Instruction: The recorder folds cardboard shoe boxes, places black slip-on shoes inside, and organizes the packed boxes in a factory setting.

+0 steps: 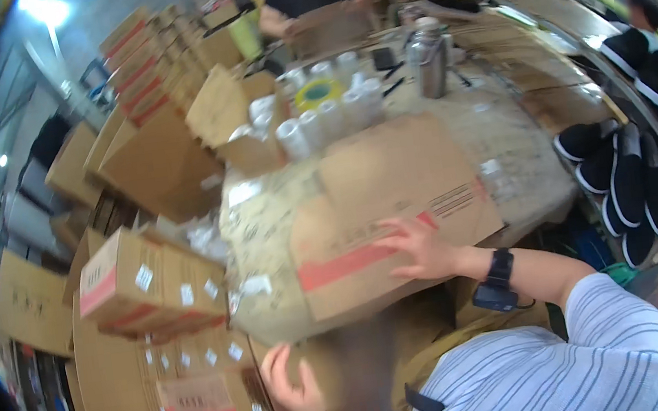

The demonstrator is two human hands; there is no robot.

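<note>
The worktable [522,136] bears a flat carton [398,168]. Right hand [421,250]: over carton, fingers spread. Left hand [293,384]: near worktable edge, fingers parted. Stacked boxes [139,73] stand left, black shoes [628,177] right.

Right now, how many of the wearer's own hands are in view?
2. The right hand is spread over the printed cardboard; the left hand is off the table's near edge, at lower left. Neither is hidden.

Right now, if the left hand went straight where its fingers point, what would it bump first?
Probably the near edge of the worktable: the left hand points up the picture toward it. The hand's height is unclear, though, so it might slide over or under.
</note>
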